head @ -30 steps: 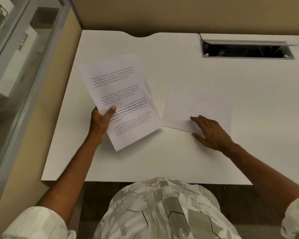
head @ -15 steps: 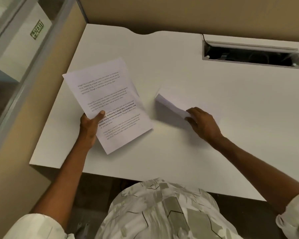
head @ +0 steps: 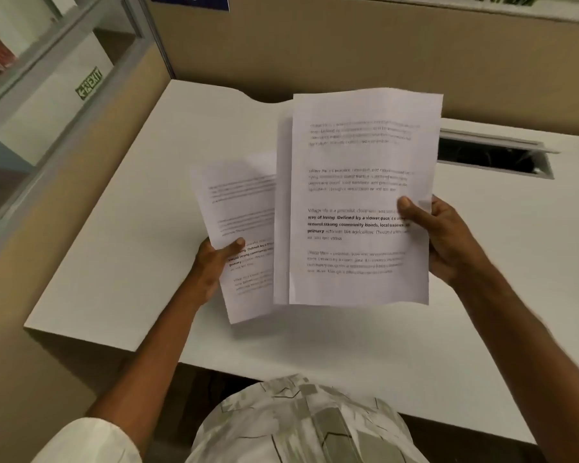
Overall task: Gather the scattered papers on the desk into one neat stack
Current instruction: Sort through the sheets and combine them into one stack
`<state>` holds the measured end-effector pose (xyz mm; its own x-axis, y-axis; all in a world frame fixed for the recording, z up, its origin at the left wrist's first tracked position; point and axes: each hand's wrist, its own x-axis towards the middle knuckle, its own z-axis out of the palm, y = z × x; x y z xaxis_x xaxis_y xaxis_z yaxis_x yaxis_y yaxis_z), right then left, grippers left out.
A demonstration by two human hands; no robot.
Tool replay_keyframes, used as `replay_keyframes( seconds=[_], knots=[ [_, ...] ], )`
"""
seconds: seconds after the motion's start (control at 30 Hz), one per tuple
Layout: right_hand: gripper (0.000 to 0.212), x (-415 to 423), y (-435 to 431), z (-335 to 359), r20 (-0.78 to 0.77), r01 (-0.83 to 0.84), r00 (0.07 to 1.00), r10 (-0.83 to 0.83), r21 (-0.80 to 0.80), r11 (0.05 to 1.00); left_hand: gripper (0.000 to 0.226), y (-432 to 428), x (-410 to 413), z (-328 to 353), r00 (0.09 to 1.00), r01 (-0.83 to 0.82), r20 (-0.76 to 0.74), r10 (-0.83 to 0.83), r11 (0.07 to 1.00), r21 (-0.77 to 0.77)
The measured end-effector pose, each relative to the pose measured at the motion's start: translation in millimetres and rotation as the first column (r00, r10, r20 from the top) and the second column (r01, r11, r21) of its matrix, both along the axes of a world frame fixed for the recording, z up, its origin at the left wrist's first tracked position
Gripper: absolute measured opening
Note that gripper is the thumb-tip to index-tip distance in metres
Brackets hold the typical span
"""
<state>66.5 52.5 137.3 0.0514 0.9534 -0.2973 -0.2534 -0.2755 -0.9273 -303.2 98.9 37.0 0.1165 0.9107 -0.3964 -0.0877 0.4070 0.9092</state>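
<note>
My right hand (head: 448,242) grips a printed sheet (head: 358,202) by its right edge and holds it upright above the white desk (head: 124,262), text facing me. A second edge shows along its left side, so it may be more than one sheet. My left hand (head: 214,265) pinches another printed paper (head: 241,208) at its left edge, lower and to the left. The right paper overlaps and hides the right part of the left paper. No loose paper shows on the desk.
A beige partition (head: 348,55) walls the desk at the back and left. An open cable slot (head: 492,155) is cut into the desk at the back right. A glass panel with an exit sign (head: 89,83) stands at the left.
My right hand lifted the sheet off the desk, turned its text side toward me and brought it up beside the left paper. My left hand moved right. The camera tilted up.
</note>
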Motion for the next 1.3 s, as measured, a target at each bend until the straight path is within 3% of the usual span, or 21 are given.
replay_keyframes(
  seconds=[0.23,0.4,0.5,0.57,0.67,0.87,1.0,1.1,1.3],
  knots=[
    [0.040,1,-20,-50,0.017,-0.008,1.000,0.011,-0.117,0.993,0.041,-13,56,26,0.987,0.149,0.055,-0.151,0.988,0.026],
    [0.040,-17,-28,-64,0.015,-0.093,0.996,0.093,-0.028,0.995,0.025,-23,76,33,0.973,0.226,-0.046,-0.224,0.974,0.035],
    [0.054,-26,-30,-71,0.124,-0.086,0.988,0.088,-0.018,0.996,0.053,-30,94,49,0.967,0.202,-0.150,-0.205,0.979,-0.033],
    [0.057,-34,-29,-67,0.250,-0.032,0.968,0.036,-0.018,0.999,0.059,-30,103,56,0.963,0.192,-0.200,-0.180,0.980,0.042],
    [0.044,-45,-26,-53,0.399,0.047,0.912,-0.093,0.124,0.991,0.045,-20,106,59,0.959,0.173,-0.265,-0.104,0.953,0.249],
    [0.030,-59,-26,-46,0.379,0.109,0.893,-0.243,0.343,0.933,0.039,-8,102,67,0.977,0.055,-0.208,0.037,0.907,0.418],
    [0.046,-65,-32,-65,0.429,0.024,0.892,-0.145,0.274,0.961,0.046,-16,107,54,0.977,0.111,-0.210,-0.035,0.924,0.365],
    [0.038,-68,-35,-80,0.432,0.035,0.893,-0.125,0.210,0.977,0.039,-23,113,41,0.971,0.157,-0.225,-0.083,0.929,0.334],
    [0.030,-65,-30,-77,0.437,0.133,0.870,-0.228,0.239,0.962,0.031,-21,107,40,0.978,0.150,-0.188,-0.093,0.934,0.323]
  ],
)
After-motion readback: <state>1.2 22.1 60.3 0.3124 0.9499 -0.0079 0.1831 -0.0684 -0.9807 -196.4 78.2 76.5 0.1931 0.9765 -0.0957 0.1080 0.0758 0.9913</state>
